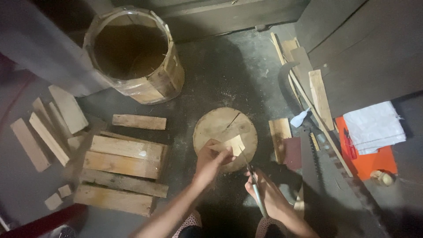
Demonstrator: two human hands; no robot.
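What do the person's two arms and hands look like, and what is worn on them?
Both the left hand and the right hand are bare: no gloves, and no ring or watch can be made out in the dim light. The forearms are uncovered too. Near the bottom edge, each arm comes out of a short pale pink sleeve with small dark dots.
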